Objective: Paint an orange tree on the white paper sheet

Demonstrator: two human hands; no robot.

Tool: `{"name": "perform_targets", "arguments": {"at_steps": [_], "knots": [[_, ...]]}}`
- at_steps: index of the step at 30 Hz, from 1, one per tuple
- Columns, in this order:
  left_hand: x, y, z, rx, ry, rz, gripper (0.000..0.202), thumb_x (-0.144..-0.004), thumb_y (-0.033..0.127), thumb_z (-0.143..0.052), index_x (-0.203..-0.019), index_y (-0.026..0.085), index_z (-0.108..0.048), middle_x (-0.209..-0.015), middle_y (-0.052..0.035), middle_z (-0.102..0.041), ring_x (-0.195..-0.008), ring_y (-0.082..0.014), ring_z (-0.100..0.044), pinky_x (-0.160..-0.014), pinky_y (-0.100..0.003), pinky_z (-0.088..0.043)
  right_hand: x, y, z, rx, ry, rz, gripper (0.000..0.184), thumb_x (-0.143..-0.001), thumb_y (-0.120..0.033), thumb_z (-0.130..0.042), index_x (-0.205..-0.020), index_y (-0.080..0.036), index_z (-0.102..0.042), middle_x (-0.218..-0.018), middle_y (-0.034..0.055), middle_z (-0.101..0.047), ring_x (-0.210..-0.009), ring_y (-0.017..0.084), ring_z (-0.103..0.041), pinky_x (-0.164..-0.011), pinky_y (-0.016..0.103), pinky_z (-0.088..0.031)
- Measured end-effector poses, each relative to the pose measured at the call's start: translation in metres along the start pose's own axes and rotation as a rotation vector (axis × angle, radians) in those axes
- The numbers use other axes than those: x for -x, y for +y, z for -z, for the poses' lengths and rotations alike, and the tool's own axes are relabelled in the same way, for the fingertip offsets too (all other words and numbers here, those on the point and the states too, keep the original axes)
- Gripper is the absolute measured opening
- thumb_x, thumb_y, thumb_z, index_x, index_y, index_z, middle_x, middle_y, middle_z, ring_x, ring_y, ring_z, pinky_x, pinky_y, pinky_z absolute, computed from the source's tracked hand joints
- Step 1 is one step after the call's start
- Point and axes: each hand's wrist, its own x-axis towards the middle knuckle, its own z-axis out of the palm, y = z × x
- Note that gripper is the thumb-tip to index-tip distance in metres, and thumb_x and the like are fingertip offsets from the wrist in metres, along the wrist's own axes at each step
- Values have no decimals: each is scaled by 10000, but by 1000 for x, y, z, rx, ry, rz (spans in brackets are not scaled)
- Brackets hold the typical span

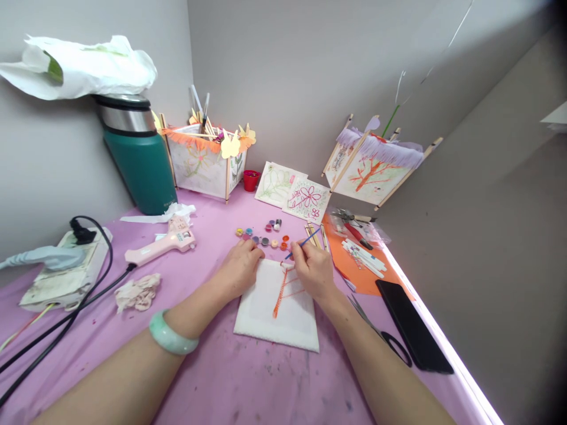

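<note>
1. My left grip (pixel 240 270) rests on the upper left edge of the white panel (pixel 261 313), fingers curled down. I cannot tell whether it is closed on that edge or only pressing on it. A pale green jade bangle (pixel 172 332) circles that wrist.
2. My right grip (pixel 313 270) is closed on a thin blue paintbrush (pixel 305 242), just above the panel's top edge.
3. The panel lies flat at lower centre of the frame, on a table (pixel 248 383) covered in pink cloth. It is white and rectangular, with a slanted orange line and short orange branches, partly hidden by my right grip.
4. Small paint pots (pixel 261 234) stand in loose rows at centre, just beyond my left grip.
5. To the right lie an orange paper sheet (pixel 354 280), scissors (pixel 385 334) and a black phone (pixel 411 324).
6. To the left lie a pink glue gun (pixel 162 248) and a crumpled cloth (pixel 138 292).
</note>
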Motion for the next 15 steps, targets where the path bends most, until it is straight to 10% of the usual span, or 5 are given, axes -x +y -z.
{"name": "perform_targets", "arguments": {"at_steps": [15], "knots": [[1,4,4,7,-31,26,275,-860,105,-399,-963,160,-648,-995,-99,-563,-970,-216,-516,-894,-367,-444,-10,20,-7,-60,32,-123,287,-936,-363,-443,-844,-186,-649,-754,44,-691,-671,169,-635,-635,268,-435]]}}
